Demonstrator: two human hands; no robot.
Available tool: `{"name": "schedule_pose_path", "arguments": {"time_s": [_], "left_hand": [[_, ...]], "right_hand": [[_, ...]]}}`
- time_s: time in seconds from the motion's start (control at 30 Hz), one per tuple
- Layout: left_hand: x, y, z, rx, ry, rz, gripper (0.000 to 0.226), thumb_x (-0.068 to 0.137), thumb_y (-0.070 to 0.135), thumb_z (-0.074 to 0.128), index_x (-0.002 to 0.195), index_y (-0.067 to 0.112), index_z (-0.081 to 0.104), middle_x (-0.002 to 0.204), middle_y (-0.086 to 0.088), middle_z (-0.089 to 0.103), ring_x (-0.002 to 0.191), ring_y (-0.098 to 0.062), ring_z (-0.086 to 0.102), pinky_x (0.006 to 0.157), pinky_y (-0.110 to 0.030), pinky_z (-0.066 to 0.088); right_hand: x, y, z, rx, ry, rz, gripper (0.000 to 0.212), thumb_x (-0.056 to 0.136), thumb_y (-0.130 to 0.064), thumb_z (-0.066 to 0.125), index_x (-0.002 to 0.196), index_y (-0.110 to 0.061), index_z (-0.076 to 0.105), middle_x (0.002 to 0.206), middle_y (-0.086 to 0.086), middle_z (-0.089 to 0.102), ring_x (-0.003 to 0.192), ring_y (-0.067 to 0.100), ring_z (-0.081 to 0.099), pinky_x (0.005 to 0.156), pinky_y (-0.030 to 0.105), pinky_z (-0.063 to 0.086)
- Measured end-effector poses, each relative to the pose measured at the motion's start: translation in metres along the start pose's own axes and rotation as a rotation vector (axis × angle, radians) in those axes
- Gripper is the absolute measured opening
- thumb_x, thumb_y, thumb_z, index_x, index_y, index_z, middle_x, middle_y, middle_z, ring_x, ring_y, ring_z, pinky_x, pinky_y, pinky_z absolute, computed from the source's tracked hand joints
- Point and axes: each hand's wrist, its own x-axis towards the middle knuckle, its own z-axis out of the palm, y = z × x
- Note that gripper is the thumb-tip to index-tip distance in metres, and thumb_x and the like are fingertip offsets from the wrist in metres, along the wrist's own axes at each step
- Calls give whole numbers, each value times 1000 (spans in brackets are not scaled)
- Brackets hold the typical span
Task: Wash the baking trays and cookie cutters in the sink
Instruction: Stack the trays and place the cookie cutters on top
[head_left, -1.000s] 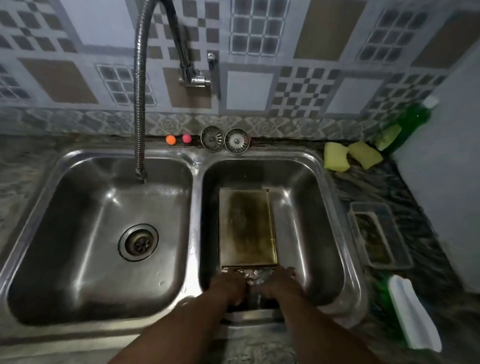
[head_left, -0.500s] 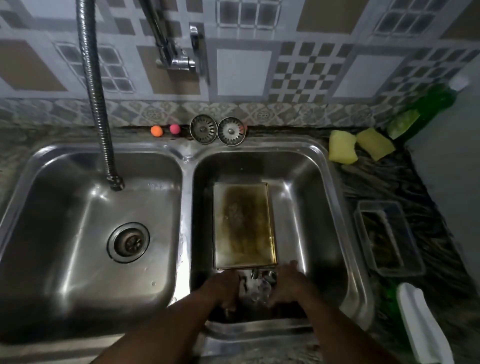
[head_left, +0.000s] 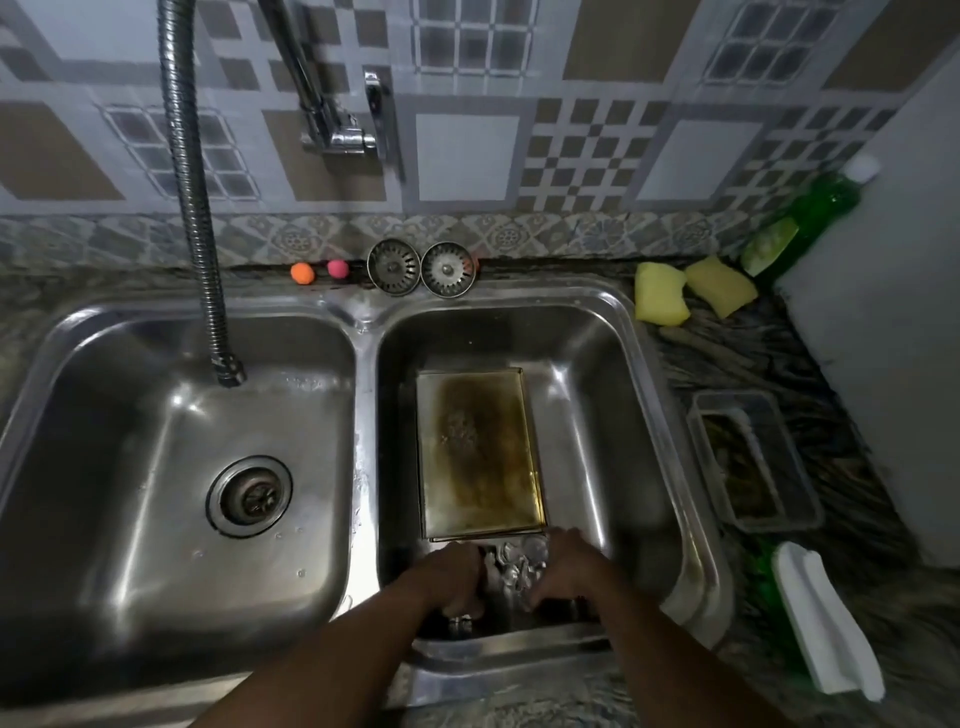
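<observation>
A rectangular baking tray with dark brown stains lies flat on the floor of the right sink basin. Just in front of its near edge sits a small heap of shiny metal cookie cutters. My left hand is curled against the left side of the heap, and a bit of metal shows under its knuckles. My right hand presses on the heap from the right, fingers bent down. The fingertips of both hands are hidden among the cutters.
The left basin holds only its drain; the flexible tap hose hangs over it. Two strainers stand on the back rim. On the right counter lie yellow sponges, a green soap bottle, a clear container and a white object.
My hands have stayed at the cutters near the basin's front wall and spread slightly apart. The view has tipped down and left. The tray has not moved.
</observation>
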Motion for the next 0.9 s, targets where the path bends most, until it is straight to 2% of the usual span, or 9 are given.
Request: {"name": "schedule_pose_path", "arguments": {"time_s": [0.1, 0.17, 0.27, 0.43, 0.5, 0.57, 0.67, 0.8, 0.9], "left_hand": [[1, 4, 2, 7, 8, -9, 44, 81, 19, 72, 122, 4, 62, 121, -14, 68, 111, -29, 65, 82, -31, 50], [2, 4, 3, 38, 3, -14, 44, 83, 21, 70, 122, 1, 62, 123, -17, 66, 114, -30, 64, 86, -33, 51], [3, 1, 4, 57, -7, -5, 42, 84, 21, 70, 120, 1, 64, 126, -17, 64, 115, -31, 62, 89, -34, 50], [2, -4, 2, 30, -13, -10, 40, 79, 20, 72, 116, 5, 66, 121, -15, 67, 110, -30, 65, 86, -34, 52], [1, -6, 0, 34, -22, 4, 37, 81, 19, 71, 114, 4, 67, 119, -14, 68, 110, -30, 65, 86, -34, 51], [0, -10, -1, 28, -32, 23, 34, 82, 17, 71, 113, 6, 69, 120, -13, 69, 112, -28, 64, 90, -33, 51], [0, -15, 0, -7, -57, 14, 35, 79, 15, 73, 114, 8, 70, 118, -10, 70, 108, -25, 66, 91, -34, 53], [-4, -10, -1, -18, -51, -1, 35, 80, 15, 73, 113, 4, 69, 117, -13, 70, 107, -27, 66, 90, -36, 54], [-10, -2, -8, -3, -60, 22, 35, 81, 14, 73, 114, 3, 69, 118, -14, 69, 107, -29, 66, 84, -33, 52]], "right_hand": [[-3, -7, 14, 83, 46, 56, 127, 46, -59, 88, 149, -15, 29, 155, 12, 27, 135, 29, 41, 101, 32, 44], [-1, -11, 22, 93, 119, 61, 114, 49, -62, 85, 143, -18, 39, 147, 8, 37, 128, 26, 48, 96, 31, 46], [1, -13, 23, 87, 191, 95, 93, 63, -46, 86, 138, -17, 41, 139, 7, 45, 122, 26, 54, 88, 31, 48], [5, -15, 19, 79, 181, 118, 75, 64, -40, 87, 127, -17, 54, 125, 4, 60, 108, 22, 62, 79, 28, 50], [5, -15, 20, 45, 207, 112, 58, 71, -37, 83, 119, -17, 59, 117, 2, 65, 102, 20, 63, 80, 28, 52], [3, -15, 21, -19, 271, 85, 45, 78, -30, 79, 116, -18, 58, 116, 2, 66, 104, 21, 64, 82, 30, 53], [2, -11, 22, -57, 331, 24, 41, 84, -19, 72, 119, -21, 52, 115, 3, 66, 106, 23, 65, 83, 32, 53], [3, -13, 23, -184, 275, 13, 23, 89, -19, 63, 112, -18, 64, 112, 3, 68, 104, 21, 66, 82, 30, 52], [5, -17, 26, -259, 261, 5, 21, 94, -17, 54, 112, -14, 65, 113, 4, 68, 103, 21, 66, 82, 31, 51]]}}
